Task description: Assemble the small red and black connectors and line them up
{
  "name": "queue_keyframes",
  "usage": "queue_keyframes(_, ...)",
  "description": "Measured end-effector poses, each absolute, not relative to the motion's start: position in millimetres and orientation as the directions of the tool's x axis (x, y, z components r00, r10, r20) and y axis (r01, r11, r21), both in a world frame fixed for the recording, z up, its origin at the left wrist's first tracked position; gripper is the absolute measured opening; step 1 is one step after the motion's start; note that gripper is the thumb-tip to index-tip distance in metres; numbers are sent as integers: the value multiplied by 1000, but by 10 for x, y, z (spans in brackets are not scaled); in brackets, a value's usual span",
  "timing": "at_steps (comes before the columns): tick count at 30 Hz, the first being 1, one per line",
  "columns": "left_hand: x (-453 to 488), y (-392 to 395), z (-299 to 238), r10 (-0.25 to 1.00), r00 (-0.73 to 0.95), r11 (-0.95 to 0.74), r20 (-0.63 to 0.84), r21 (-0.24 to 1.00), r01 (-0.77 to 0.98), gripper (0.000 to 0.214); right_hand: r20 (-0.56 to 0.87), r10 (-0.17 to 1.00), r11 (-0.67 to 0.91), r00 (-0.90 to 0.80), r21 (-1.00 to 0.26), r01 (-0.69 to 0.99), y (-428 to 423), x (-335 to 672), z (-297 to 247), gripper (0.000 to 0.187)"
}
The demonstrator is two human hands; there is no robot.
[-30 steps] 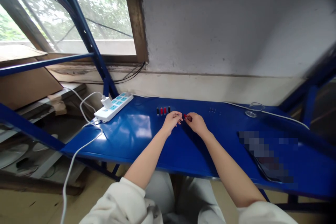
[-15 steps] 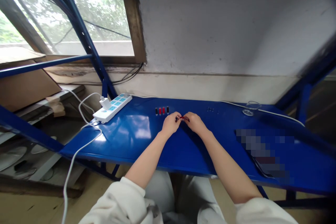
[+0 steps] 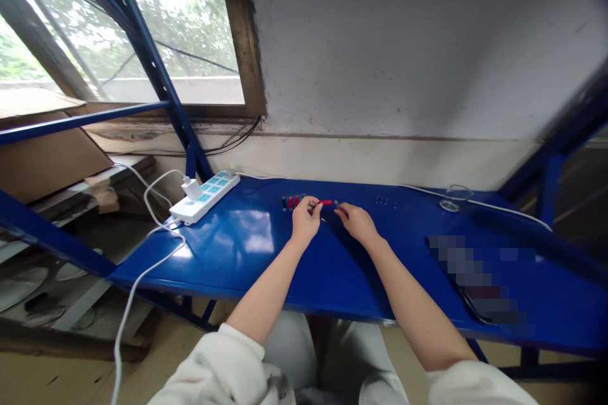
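Observation:
Above the blue table (image 3: 256,266), my left hand (image 3: 305,221) pinches a slim red tube (image 3: 326,202) that points to the right. Facing its free end, my right hand (image 3: 358,223) has thumb and fingers closed on a small metallic piece (image 3: 336,204), too tiny to name. A narrow gap separates that piece from the tube. Left of my left hand stands a row of small cylinders: a black cylinder (image 3: 284,203) and two red cylinders (image 3: 291,203). Another black cylinder at the row's right end is mostly hidden by my left hand.
Several tiny clear or metallic parts (image 3: 381,200) lie right of my hands. Farther right are a clear round container (image 3: 449,204) and a blurred-out dark flat item (image 3: 465,278). A white power strip (image 3: 204,197) with a plug and cable occupies the left end.
My hands, close together before, have moved slightly apart. The red tube now shows plainly in my left fingers, and my left hand has shifted up and left, covering the end cylinder.

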State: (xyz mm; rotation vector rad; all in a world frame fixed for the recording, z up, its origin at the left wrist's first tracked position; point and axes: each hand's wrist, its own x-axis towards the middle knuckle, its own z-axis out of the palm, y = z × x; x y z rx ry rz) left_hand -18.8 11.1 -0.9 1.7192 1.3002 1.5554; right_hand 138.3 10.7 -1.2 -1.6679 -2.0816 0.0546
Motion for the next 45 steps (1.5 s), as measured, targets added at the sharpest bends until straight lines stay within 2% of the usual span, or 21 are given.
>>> queue_keyframes(7, -169, 92, 14, 876, -102, -445, 472, 871, 208, 13, 334, 928, 286, -168, -343, 895, 124, 1389, -32, 23)
queue_keyframes(20, -161, 133, -45, 895, -43, -428, 445, 881, 200, 15, 372, 918, 271, -138, -332, 903, 125, 1419, -31, 28)
queue_keyframes(23, -152, 112, -41, 898, 15, -430, 440, 870, 241, 16, 389, 913, 257, -123, -313, 914, 103, 1405, -8, 29)
queue_keyframes(29, -144, 70, -23, 881, 106, -467, 461, 813, 347, 14, 410, 893, 331, -184, -322, 887, 79, 1333, -2, 31)
queue_keyframes(34, -143, 77, -25, 888, 89, -454, 452, 825, 336, 14, 384, 910, 302, -154, -363, 881, 67, 1296, 0, 23)
queue_keyframes(39, -132, 73, 1, 898, 59, -434, 436, 855, 283, 16, 326, 930, 281, -170, -329, 902, 66, 1235, 8, 15)
queue_keyframes(41, -148, 80, 22, 901, -6, -421, 433, 879, 223, 18, 338, 928, 285, -155, -382, 879, 100, 1196, -6, 15)
queue_keyframes(45, -223, 124, 69, 901, -222, -372, 373, 927, 47, 21, 358, 928, 309, -104, -584, 750, 243, 1107, -59, 11)
